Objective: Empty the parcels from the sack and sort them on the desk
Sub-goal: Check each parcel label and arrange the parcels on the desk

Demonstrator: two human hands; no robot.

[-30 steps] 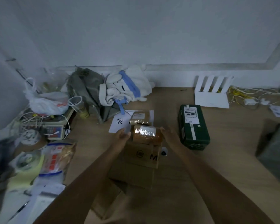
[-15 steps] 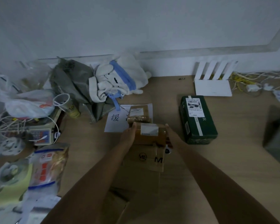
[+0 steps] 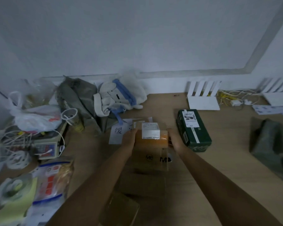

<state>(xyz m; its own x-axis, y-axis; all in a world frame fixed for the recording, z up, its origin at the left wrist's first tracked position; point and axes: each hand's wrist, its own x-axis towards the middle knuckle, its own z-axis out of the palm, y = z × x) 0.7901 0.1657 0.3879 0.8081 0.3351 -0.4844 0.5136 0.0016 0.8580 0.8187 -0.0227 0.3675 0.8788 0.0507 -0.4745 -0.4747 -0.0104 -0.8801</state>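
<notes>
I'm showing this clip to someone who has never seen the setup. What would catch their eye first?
Most likely the two hands, left and right, holding a small brown parcel with a white label by its sides at the centre of the desk, above a larger cardboard box. Next, the dark green box just right of it, and the white and blue plush toy against the wall behind.

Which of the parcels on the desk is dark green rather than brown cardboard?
The green box, right of the right hand, with a white label on top. The parcels between the hands are brown cardboard.
</notes>
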